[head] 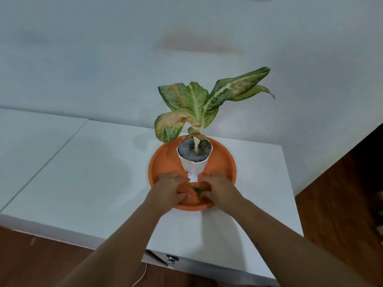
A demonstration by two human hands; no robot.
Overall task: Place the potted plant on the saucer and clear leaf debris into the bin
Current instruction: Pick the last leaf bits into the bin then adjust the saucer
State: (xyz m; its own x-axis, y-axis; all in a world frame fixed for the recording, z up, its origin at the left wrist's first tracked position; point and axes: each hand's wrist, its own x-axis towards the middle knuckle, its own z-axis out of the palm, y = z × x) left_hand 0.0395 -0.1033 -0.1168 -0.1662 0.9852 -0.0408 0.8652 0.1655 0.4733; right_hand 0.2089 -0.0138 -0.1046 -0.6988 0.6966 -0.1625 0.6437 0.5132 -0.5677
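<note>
The white paper-wrapped potted plant (194,160) stands in the round orange plastic saucer (226,162) near the white table's (103,172) far edge. Left hand (169,190) and right hand (220,188), fingers curled, meet over a green leaf scrap (196,190) inside the near rim; whether either grips it, I cannot tell.

We see a white paper-wrapped pot (194,162) with a variegated green plant (199,102) standing in a round orange plastic saucer (224,160) near the white table's (83,172) far right corner. Our left hand (167,190) and right hand (220,188) flank a small green leaf scrap (197,190) in the saucer's near part.
</note>
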